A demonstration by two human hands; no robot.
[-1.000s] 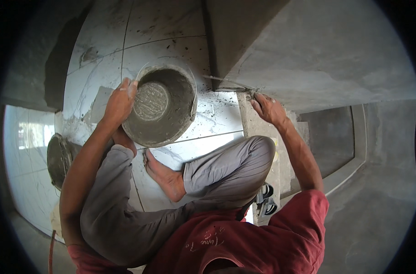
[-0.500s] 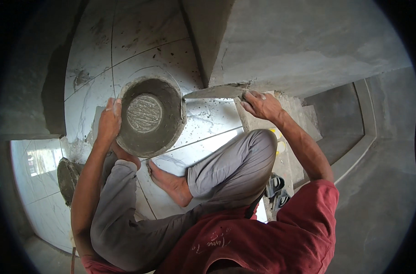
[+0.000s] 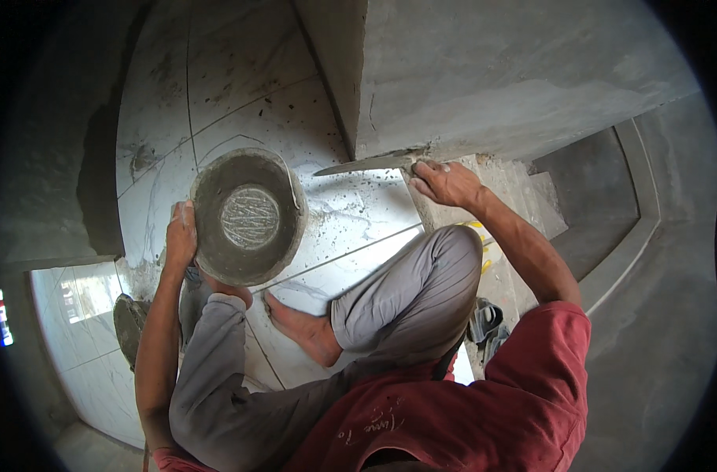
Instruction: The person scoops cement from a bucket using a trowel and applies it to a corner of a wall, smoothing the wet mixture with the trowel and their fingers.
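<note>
My left hand (image 3: 181,234) grips the left rim of a round, mortar-smeared bucket (image 3: 217,189). The bucket's open mouth faces me, and its bottom shows a pale, scraped disc with grey residue round it. Closed near the wall's lower corner, my right hand (image 3: 445,182) holds a trowel (image 3: 358,166). The trowel's thin grey blade points left and is seen nearly edge-on; its handle is hidden in my fingers. A small gap separates the blade tip from the bucket's rim.
Marbled white floor tiles (image 3: 240,118) carry mortar crumbs. A plastered wall block (image 3: 484,79) stands ahead on the right. Dark sandals (image 3: 486,318) lie beside my right knee, near rough concrete steps (image 3: 504,197). Another mortar-coated container (image 3: 129,322) sits by my left forearm.
The bucket has shifted slightly left and nearer to me with my left hand on it, away from the trowel's tip. My right hand stays about where it was; the view has turned a little.
</note>
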